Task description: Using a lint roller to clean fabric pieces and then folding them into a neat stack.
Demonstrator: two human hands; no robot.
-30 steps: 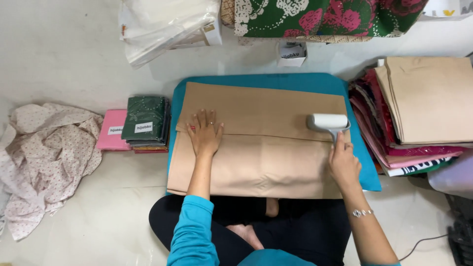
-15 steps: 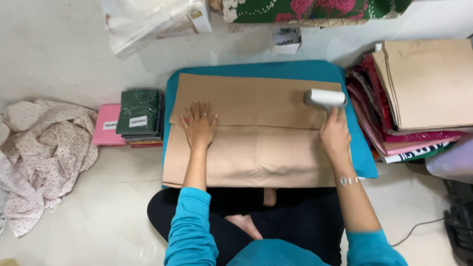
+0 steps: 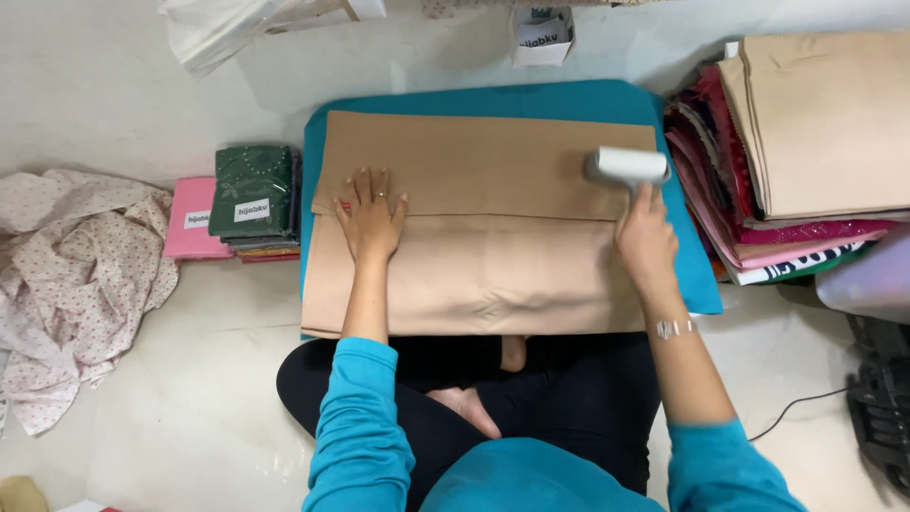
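A folded beige cloth (image 3: 493, 218) lies spread on a teal pad (image 3: 687, 270) on the floor in front of my crossed legs. My left hand (image 3: 368, 216) rests flat on the cloth's left part, fingers apart, across the fold line. My right hand (image 3: 646, 237) grips the handle of a white hand-held steamer (image 3: 627, 168), whose head presses on the cloth's upper right corner.
A stack of folded fabrics (image 3: 806, 152) topped with beige cloth sits at the right. Green and pink packaged cloths (image 3: 248, 194) lie left of the pad, and a crumpled floral fabric (image 3: 76, 265) lies further left. A black cable (image 3: 806, 403) and a plastic bag (image 3: 227, 24) are nearby.
My right hand pushed the steamer from the fold line up toward the cloth's far right corner. The left hand stayed flat in place. The view tilted downward.
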